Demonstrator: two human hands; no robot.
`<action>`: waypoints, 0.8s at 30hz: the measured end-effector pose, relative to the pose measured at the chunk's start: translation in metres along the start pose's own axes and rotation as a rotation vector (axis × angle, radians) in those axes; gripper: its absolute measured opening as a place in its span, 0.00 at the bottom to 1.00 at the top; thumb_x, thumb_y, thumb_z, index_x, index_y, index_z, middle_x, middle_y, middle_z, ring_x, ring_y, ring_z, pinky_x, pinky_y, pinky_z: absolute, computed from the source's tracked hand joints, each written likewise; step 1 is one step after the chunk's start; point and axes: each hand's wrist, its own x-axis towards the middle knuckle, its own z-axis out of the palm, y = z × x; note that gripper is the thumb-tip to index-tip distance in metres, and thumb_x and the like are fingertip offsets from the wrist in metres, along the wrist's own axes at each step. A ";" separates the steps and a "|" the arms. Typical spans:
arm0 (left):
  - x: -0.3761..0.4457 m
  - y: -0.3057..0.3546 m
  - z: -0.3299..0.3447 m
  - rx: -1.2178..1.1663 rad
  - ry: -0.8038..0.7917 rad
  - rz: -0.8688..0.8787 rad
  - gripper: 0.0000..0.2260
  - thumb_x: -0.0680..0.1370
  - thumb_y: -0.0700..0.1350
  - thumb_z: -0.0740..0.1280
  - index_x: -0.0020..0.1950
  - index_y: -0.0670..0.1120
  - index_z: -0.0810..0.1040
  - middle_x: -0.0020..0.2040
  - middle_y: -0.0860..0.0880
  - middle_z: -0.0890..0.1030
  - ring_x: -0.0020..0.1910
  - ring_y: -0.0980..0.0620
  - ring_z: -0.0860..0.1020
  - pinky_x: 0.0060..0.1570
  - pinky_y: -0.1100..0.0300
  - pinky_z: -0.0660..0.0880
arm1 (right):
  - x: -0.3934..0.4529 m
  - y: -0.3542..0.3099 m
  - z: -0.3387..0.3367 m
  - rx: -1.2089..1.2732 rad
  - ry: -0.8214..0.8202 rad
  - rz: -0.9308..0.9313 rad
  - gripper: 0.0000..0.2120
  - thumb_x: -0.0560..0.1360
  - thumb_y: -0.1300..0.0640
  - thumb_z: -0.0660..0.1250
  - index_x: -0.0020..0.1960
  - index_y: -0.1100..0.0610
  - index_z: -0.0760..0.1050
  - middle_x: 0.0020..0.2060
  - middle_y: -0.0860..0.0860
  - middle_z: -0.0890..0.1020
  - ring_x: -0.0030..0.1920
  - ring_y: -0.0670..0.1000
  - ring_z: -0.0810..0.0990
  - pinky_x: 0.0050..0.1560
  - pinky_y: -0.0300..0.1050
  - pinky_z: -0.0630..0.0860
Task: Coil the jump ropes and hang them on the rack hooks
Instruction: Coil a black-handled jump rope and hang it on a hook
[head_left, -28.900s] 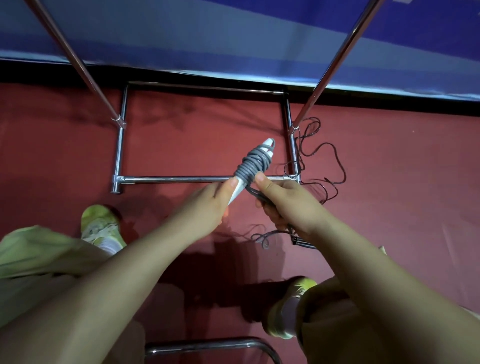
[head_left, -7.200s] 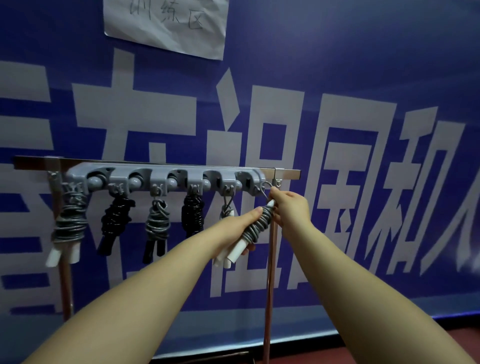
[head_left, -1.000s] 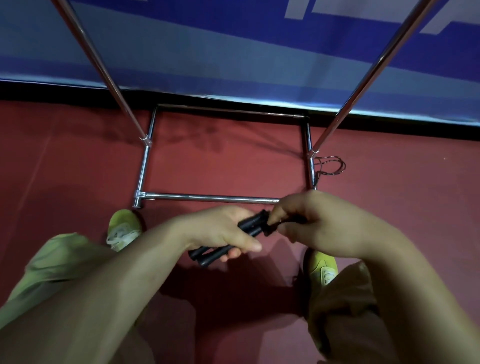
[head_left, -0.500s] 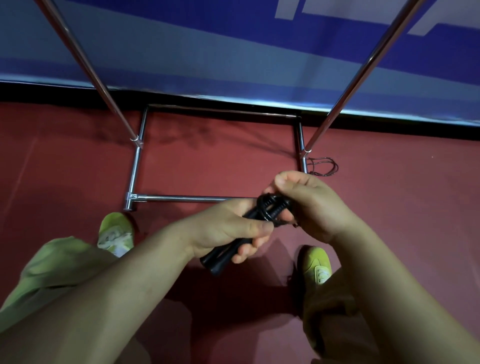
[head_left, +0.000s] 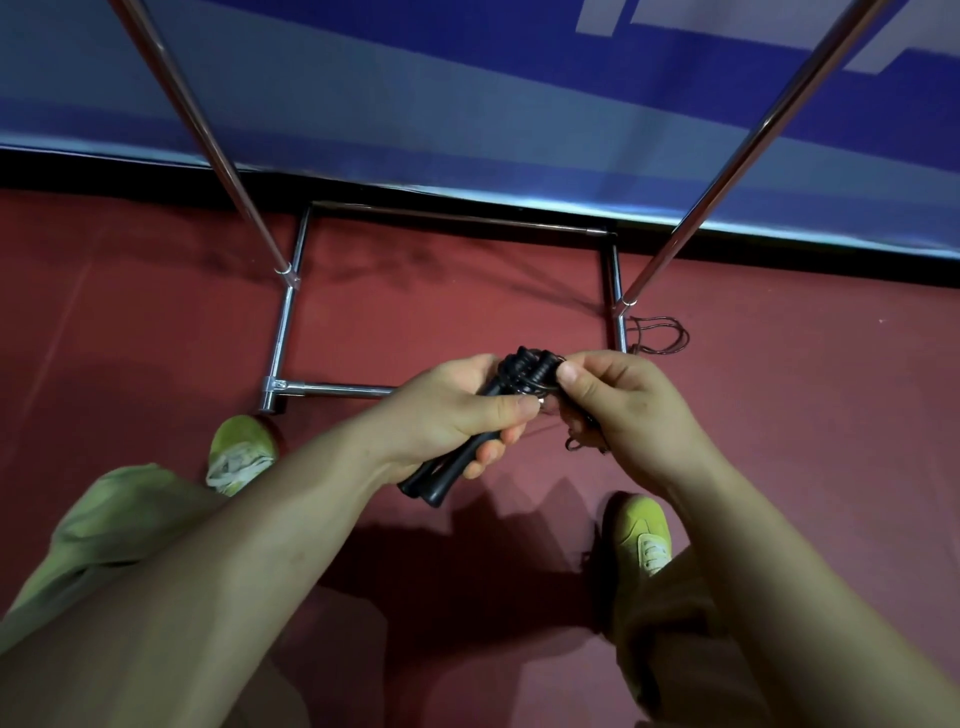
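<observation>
I hold a black jump rope (head_left: 524, 370) in both hands above the red floor. My left hand (head_left: 457, 410) grips its two black handles, whose lower ends (head_left: 431, 483) stick out below my fist. My right hand (head_left: 618, 400) pinches the dark cord wound around the handle tops, and a short loop of cord hangs below that hand. A loose bit of cord (head_left: 660, 340) lies on the floor beside the rack's right foot. The rack hooks are out of view.
The chrome rack base (head_left: 283, 332) forms a rectangle on the floor ahead, with two slanted uprights (head_left: 691, 228) rising past the blue banner wall (head_left: 467, 104). My two yellow-green shoes (head_left: 239, 452) stand just behind the base's front bar.
The handles have tilted more upright in my left hand. My right hand has shifted around the cord at their tops, and the view has tilted slightly.
</observation>
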 end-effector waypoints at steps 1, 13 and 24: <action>0.001 0.001 -0.001 0.013 0.001 -0.010 0.14 0.78 0.41 0.65 0.62 0.37 0.70 0.32 0.50 0.74 0.25 0.56 0.70 0.23 0.63 0.68 | 0.000 0.002 0.002 0.036 -0.007 0.021 0.15 0.79 0.57 0.61 0.35 0.59 0.74 0.23 0.49 0.69 0.23 0.44 0.63 0.23 0.35 0.59; -0.002 -0.001 -0.001 -0.076 -0.102 -0.330 0.29 0.64 0.68 0.59 0.47 0.43 0.76 0.32 0.49 0.76 0.29 0.52 0.75 0.33 0.58 0.77 | 0.004 0.011 0.005 -0.300 0.236 -0.054 0.14 0.78 0.54 0.65 0.37 0.61 0.74 0.26 0.44 0.68 0.27 0.41 0.64 0.29 0.35 0.62; 0.011 -0.010 0.006 0.216 0.267 -0.185 0.29 0.75 0.70 0.52 0.34 0.45 0.72 0.23 0.49 0.72 0.20 0.52 0.68 0.23 0.64 0.65 | 0.007 0.021 0.016 -0.257 0.172 0.019 0.13 0.79 0.51 0.64 0.39 0.57 0.69 0.29 0.48 0.68 0.30 0.45 0.65 0.35 0.44 0.65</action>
